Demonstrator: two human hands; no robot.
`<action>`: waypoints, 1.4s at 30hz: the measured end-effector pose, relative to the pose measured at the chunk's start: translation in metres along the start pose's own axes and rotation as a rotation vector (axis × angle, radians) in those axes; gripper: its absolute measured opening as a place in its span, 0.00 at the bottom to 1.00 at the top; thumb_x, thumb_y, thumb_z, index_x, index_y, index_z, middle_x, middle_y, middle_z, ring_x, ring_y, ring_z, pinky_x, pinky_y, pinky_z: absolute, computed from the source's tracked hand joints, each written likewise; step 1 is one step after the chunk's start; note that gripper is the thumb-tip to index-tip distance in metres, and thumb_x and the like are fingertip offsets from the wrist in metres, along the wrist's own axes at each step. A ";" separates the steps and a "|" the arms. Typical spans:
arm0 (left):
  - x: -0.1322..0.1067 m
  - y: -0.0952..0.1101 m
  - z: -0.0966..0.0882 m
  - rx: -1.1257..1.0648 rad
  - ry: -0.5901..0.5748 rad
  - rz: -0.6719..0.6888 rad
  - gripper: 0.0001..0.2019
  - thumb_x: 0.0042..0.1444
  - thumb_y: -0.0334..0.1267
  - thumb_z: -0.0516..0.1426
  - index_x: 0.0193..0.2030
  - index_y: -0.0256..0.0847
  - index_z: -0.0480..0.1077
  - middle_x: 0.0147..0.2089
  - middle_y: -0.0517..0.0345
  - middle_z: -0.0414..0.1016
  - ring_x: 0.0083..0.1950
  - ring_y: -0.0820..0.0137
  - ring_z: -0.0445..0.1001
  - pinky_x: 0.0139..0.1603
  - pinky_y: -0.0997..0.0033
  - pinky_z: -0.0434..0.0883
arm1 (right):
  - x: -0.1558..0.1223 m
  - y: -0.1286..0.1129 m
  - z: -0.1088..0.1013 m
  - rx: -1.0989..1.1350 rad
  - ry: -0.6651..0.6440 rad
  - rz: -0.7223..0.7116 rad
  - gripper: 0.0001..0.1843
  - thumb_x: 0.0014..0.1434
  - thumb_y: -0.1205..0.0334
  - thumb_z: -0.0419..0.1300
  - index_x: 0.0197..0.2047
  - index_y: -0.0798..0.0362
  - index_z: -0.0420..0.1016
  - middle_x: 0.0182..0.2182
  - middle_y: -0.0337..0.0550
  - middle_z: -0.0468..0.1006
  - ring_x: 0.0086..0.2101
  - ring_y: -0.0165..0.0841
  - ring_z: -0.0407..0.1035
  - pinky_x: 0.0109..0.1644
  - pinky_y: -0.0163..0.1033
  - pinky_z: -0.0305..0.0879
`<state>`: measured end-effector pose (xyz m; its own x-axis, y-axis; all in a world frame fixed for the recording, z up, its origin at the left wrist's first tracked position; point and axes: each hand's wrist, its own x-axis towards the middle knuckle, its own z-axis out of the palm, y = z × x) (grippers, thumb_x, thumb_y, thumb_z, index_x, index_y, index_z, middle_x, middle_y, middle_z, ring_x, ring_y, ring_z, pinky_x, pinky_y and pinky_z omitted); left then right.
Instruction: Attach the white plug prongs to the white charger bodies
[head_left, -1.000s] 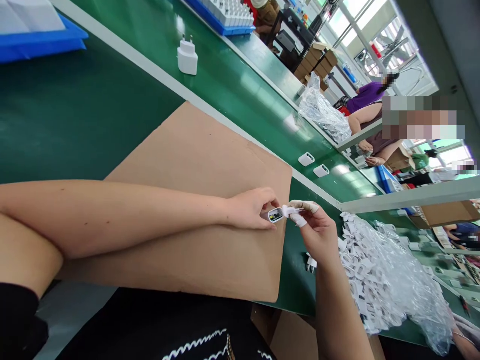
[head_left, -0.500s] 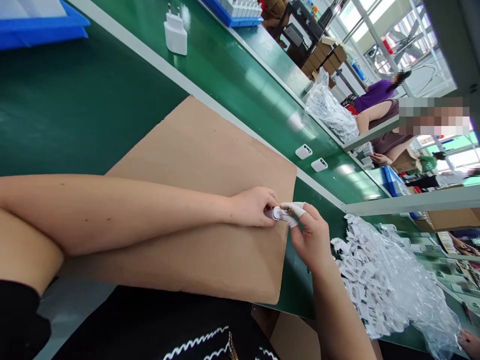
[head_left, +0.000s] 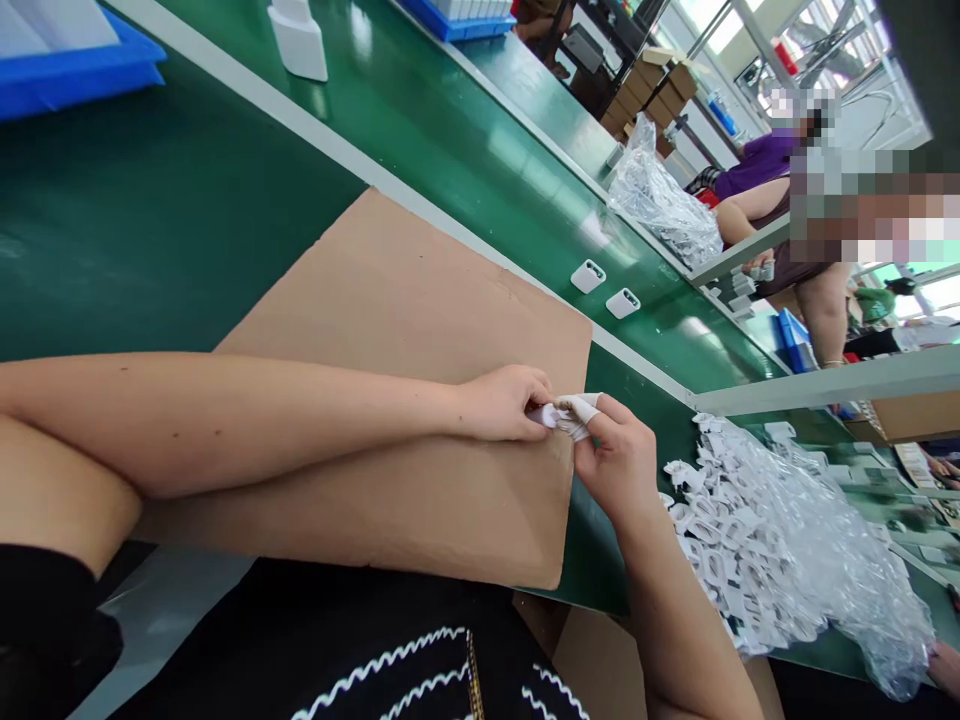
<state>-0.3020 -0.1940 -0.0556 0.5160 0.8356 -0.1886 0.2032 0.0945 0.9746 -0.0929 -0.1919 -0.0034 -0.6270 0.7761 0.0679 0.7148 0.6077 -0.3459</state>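
Note:
My left hand is closed over the right part of a brown cardboard sheet. A small white plastic piece is pinched in its fingertips, mostly hidden by them. My right hand comes in from the lower right, with white coverings on its thumb and finger. Those covered fingertips are closed on the right end of the same piece. The two hands nearly meet near the sheet's right edge. What part of the piece the right fingers grip is too small to make out.
Two white charger housings and a white plug charger stand on the green strip beyond a pale rail. Right of me lies a pile of white plastic parts under clear plastic. A blue tray is upper left. Other people work beyond a metal post.
The charger and the two housings have shifted up and left relative to the cardboard. Both my hands stay together on the white piece, almost unmoved. The view has shifted slightly.

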 end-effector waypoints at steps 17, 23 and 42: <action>0.075 -0.044 -0.108 0.357 0.530 -0.075 0.19 0.58 0.46 0.61 0.52 0.38 0.79 0.50 0.52 0.82 0.47 0.60 0.77 0.50 0.66 0.71 | -0.176 0.036 -0.020 -0.215 0.033 0.548 0.21 0.67 0.49 0.55 0.57 0.48 0.78 0.54 0.61 0.75 0.53 0.58 0.69 0.55 0.69 0.65; 0.133 -0.068 -0.167 0.584 0.690 -0.356 0.22 0.54 0.40 0.61 0.55 0.33 0.77 0.53 0.44 0.81 0.54 0.53 0.73 0.53 0.61 0.67 | -0.170 0.064 -0.007 -0.060 0.073 0.557 0.19 0.66 0.57 0.56 0.58 0.47 0.76 0.56 0.54 0.73 0.55 0.50 0.69 0.58 0.59 0.68; 0.068 -0.002 -0.057 0.507 0.329 -0.108 0.16 0.53 0.46 0.63 0.45 0.39 0.71 0.44 0.53 0.76 0.40 0.65 0.74 0.42 0.66 0.71 | -0.073 0.020 -0.029 1.207 0.143 0.773 0.32 0.55 0.53 0.71 0.60 0.47 0.68 0.45 0.45 0.83 0.41 0.36 0.79 0.45 0.44 0.77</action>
<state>-0.3151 -0.1068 -0.0630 0.2034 0.9664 -0.1569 0.6523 -0.0142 0.7578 -0.0237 -0.2318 0.0120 -0.1229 0.8931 -0.4328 0.1157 -0.4203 -0.9000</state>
